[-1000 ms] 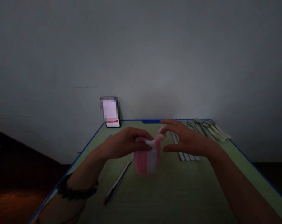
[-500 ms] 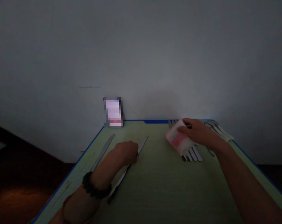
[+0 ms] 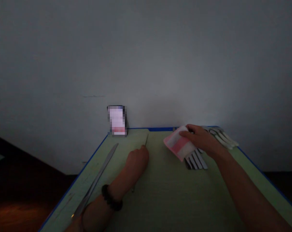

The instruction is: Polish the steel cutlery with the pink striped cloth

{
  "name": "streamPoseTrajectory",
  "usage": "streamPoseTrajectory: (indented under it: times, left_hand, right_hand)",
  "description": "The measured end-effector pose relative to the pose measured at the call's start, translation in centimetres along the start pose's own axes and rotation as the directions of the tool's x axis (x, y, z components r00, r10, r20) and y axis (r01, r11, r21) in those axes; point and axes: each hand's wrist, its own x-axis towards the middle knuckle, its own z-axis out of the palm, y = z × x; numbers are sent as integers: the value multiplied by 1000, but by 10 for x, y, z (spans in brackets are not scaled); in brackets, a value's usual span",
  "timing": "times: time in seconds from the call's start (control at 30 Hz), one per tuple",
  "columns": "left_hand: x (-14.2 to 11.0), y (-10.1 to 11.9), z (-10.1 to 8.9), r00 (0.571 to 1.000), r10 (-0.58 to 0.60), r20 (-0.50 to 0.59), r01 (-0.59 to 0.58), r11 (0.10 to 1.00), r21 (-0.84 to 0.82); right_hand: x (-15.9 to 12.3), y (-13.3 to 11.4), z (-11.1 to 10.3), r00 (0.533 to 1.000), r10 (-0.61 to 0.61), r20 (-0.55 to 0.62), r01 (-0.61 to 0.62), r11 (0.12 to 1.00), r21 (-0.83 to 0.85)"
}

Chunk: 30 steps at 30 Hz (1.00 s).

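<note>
My left hand (image 3: 136,160) is closed around a table knife (image 3: 146,139) near the middle of the green table (image 3: 174,199); the blade tip sticks out beyond the fingers toward the wall and the handle end shows below the wrist. A dark bead bracelet sits on that wrist. My right hand (image 3: 202,140) grips a folded pink and white cloth (image 3: 178,146), held over a row of several forks (image 3: 196,159) at the right back.
A second knife (image 3: 97,180) lies along the table's left side. Several spoons (image 3: 221,137) lie at the back right corner. A small card or phone (image 3: 117,120) leans against the wall at the back left. The table has a blue edge.
The cloth went from both hands to my right hand alone and moved right over the forks. My left hand dropped to the knife, closed on it and lifted it, turning it edge-on.
</note>
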Motion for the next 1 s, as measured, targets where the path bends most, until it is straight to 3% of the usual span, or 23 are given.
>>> streamPoseTrajectory:
  times: [0.1, 0.17, 0.27, 0.37, 0.5, 0.6, 0.67, 0.73, 0.8, 0.83, 0.87, 0.93, 1.0]
  left_hand:
    - [2, 0, -1, 999, -32, -33, 24, 971, -239]
    - [0, 2, -1, 1000, -8, -4, 6, 899, -438]
    - [-3, 10, 2, 996, 68, 58, -5, 695, -719]
    - [-5, 18, 8, 989, 112, 96, 34, 457, -889]
    - [-8, 18, 18, 979, 149, 140, 107, 210, -972]
    - [-13, 14, 23, 972, 179, 151, 147, 36, -988]
    - [-15, 12, 27, 970, 196, 146, 166, -88, -982]
    - [-15, 11, 30, 971, 207, 115, 156, -192, -969]
    - [-14, 12, 34, 974, 214, 69, 126, -265, -956]
    - [-13, 12, 35, 975, 219, 48, 113, -295, -949]
    - [-13, 12, 36, 975, 222, 32, 102, -312, -945]
    - [-12, 13, 37, 975, 222, 5, 75, -306, -949]
    - [-13, 14, 37, 978, 208, -30, 21, -237, -971]
  right_hand:
    - [0, 0, 1, 999, 27, 25, -28, 997, 67]
    - [1, 1, 2, 999, 34, 29, -37, 993, 110]
    - [2, 3, 3, 999, 44, -3, -43, 987, 153]
    - [3, 6, 3, 997, 72, -39, -59, 964, 259]
    - [8, 13, 1, 988, 154, -28, -118, 850, 513]
    - [13, 15, -2, 963, 200, -181, -71, 836, 544]
    - [14, 11, -2, 903, 125, -410, 69, 902, 426]
    - [12, 3, 2, 777, -78, -625, 253, 948, 196]
    - [8, -4, 12, 652, -330, -682, 395, 916, -66]
    - [6, -6, 19, 635, -443, -633, 440, 881, -176]
    - [3, -7, 26, 649, -532, -545, 475, 842, -257]
    - [0, -4, 42, 746, -614, -257, 530, 782, -328]
    - [-2, 4, 56, 810, -587, -1, 554, 765, -327]
